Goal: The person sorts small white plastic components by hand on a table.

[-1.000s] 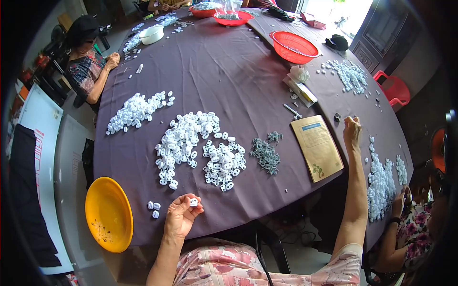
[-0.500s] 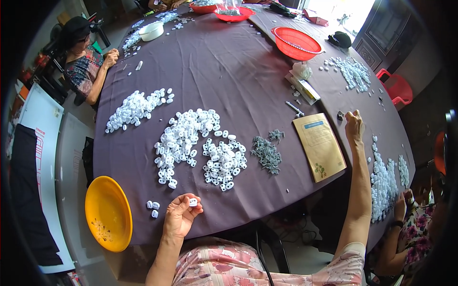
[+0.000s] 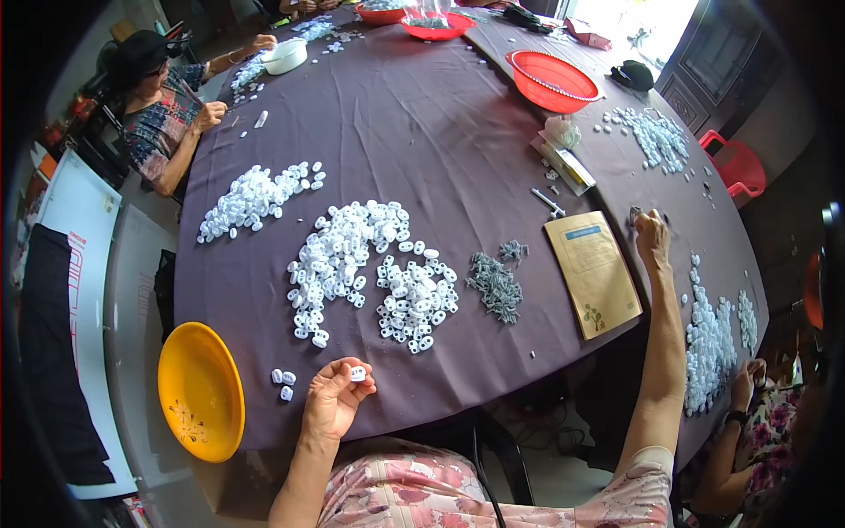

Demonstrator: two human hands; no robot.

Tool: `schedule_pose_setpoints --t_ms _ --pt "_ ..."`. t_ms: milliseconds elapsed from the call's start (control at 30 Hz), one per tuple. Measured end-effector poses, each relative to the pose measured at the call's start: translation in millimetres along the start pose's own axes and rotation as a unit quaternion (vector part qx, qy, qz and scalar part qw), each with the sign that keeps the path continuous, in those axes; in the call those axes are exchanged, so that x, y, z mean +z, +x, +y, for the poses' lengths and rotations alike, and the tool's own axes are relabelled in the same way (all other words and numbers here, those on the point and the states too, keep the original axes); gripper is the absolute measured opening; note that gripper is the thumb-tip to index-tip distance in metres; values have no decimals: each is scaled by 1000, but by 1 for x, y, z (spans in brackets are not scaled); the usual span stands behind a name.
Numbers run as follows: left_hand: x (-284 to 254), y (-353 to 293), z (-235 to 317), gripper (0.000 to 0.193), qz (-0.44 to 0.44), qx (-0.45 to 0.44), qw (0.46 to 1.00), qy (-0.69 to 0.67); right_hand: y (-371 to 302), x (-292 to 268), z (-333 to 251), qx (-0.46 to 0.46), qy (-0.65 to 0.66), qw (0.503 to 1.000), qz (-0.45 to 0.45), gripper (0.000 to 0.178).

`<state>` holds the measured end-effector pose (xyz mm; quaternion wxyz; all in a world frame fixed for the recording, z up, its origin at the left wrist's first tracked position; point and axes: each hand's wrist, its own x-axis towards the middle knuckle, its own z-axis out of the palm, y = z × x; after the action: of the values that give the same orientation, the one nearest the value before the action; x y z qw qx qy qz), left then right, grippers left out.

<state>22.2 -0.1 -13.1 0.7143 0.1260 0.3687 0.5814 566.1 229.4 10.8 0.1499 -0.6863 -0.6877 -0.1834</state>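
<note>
Pinched between the thumb and fingers of my left hand is a small white oval plastic piece with two holes. Three more such pieces lie beside that hand. Past it spread two heaps of these pieces, a larger heap and a smaller heap. My right hand is stretched far out to the right, beyond the tan booklet, its fingers curled closed. A small dark object shows at its fingertips; what the fingers grip is too small to make out.
Small grey parts lie left of the tan booklet. An orange-yellow dish stands at the left edge. Further off are a red basket and a white bowl. Co-workers sit at the left, the far end and the right.
My right hand has come slightly nearer, still by the small dark object. My left hand keeps its hold. The co-worker at left has reached one arm toward the white bowl.
</note>
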Motion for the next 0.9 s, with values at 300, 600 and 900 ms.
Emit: schedule_pose_setpoints --t_ms 300,600,900 --pt "-3 -1 -2 16 -18 -3 1000 -21 -20 10 1 41 49 997 53 10" --pt "-4 -4 4 19 -47 -31 996 -76 -24 -2 -12 37 -42 990 131 20" --pt "6 1 -1 22 -92 -59 988 -108 -80 -84 -241 -75 435 897 -33 26"
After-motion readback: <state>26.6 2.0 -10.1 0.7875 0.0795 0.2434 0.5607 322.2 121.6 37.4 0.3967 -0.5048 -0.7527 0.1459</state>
